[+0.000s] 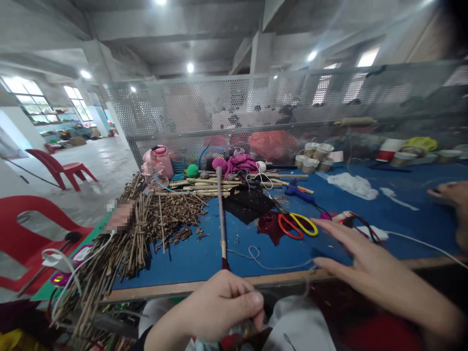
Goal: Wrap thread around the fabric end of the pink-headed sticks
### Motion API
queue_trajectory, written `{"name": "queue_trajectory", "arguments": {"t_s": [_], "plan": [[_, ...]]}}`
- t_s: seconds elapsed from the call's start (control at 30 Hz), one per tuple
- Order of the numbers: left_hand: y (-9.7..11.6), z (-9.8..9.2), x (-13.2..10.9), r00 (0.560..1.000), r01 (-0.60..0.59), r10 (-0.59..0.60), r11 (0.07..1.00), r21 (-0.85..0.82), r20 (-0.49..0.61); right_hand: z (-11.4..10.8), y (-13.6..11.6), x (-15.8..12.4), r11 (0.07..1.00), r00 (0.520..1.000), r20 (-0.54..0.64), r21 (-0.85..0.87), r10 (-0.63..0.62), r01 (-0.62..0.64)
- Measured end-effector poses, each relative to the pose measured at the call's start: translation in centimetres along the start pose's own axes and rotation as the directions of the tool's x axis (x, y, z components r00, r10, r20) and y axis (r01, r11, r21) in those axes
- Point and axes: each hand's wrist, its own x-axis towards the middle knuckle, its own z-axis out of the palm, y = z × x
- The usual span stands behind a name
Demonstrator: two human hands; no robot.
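Stick [221,209] in L hand [228,307], pointing fwd

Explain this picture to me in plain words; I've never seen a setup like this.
There is no machine here: you see a person's two bare hands. The single picture comes from a camera worn on that person's head, looking forward and down. The left hand is closed, apparently around the near end of a long stick. The right hand is open and blurred, near the scissors; whether it touches the thin cord is unclear. On the blue tabletop also lie bundled twigs, a green ball and paper cups. At the right edge, another person's hand shows.
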Motion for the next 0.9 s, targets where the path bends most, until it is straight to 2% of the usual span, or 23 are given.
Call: {"name": "queue_trajectory", "arguments": {"t_s": [0.03,0.1,0.17,0.2,0.23,0.27,0.37,0.43,0.47,0.53,0.57,0.63,0.67,0.7,0.77,0.83,0.9], "plan": [[0.2,0.1,0.4,0.999,0.007,-0.007,1.0,0.011,0.032,1.0,-1.3,-0.6,0.994,0.995,0.073,0.09,-0.07,0.064],[0.6,0.2,1.0,0.999,0.002,-0.004,1.0,0.031,0.05,3.1,-3.7,-1.4,0.95,0.928,0.319,0.298,-0.191,0.094],[0.6,-0.1,1.3,1.0,-0.028,0.029,0.999,0.036,-0.007,4.5,-5.2,-1.4,0.906,0.812,0.538,0.422,-0.227,-0.027],[0.5,-0.3,1.3,0.998,-0.042,0.043,0.999,0.031,-0.051,4.9,-5.4,-1.2,0.881,0.768,0.602,0.461,-0.219,-0.111],[0.2,-0.6,1.3,0.995,-0.048,0.049,0.999,0.016,-0.092,5.0,-5.3,-0.9,0.841,0.748,0.632,0.504,-0.204,-0.196],[-0.1,-0.8,1.3,0.992,-0.042,0.04,0.999,-0.013,-0.121,5.0,-5.0,-0.5,0.782,0.76,0.624,0.56,-0.181,-0.273],[-1.5,-1.3,1.6,0.986,-0.011,-0.023,0.978,-0.207,-0.165,4.2,-3.8,1.0,0.541,0.869,0.49,0.75,-0.068,-0.38],[-2.4,-1.2,2.2,0.964,-0.059,-0.066,0.89,-0.452,-0.256,3.6,-3.6,2.4,0.444,0.912,0.409,0.816,0.006,-0.37],[-2.8,-1.1,2.5,0.945,-0.103,-0.105,0.803,-0.587,-0.309,3.4,-3.7,3.2,0.429,0.925,0.378,0.83,0.035,-0.356],[-3.3,-0.7,3.1,0.916,-0.185,-0.198,0.564,-0.805,-0.349,3.3,-4.6,4.5,0.45,0.949,0.306,0.839,0.073,-0.305],[-3.5,-0.5,3.4,0.918,-0.201,-0.226,0.442,-0.874,-0.326,3.5,-5.2,5.0,0.488,0.961,0.263,0.831,0.081,-0.268],[-3.7,0.0,3.7,0.947,-0.177,-0.223,0.242,-0.954,-0.232,4.1,-6.5,5.4,0.628,0.98,0.19,0.757,0.056,-0.182],[-3.8,0.4,3.8,0.959,-0.158,-0.206,0.176,-0.972,-0.193,4.5,-7.1,5.2,0.714,0.985,0.171,0.687,0.019,-0.133],[-3.8,0.7,3.8,0.969,-0.141,-0.186,0.136,-0.981,-0.165,5.0,-7.6,4.7,0.793,0.985,0.17,0.603,-0.031,-0.079],[-3.9,1.3,3.8,0.975,-0.143,-0.153,0.122,-0.982,-0.161,5.9,-8.4,3.0,0.896,0.962,0.226,0.443,-0.152,0.037],[-3.9,1.7,3.8,0.965,-0.193,-0.147,0.17,-0.966,-0.219,6.5,-8.5,0.6,0.922,0.912,0.321,0.364,-0.257,0.132],[-4.0,1.8,3.7,0.95,-0.238,-0.148,0.224,-0.945,-0.274,6.8,-8.0,-1.9,0.922,0.874,0.377,0.347,-0.307,0.174]]}}
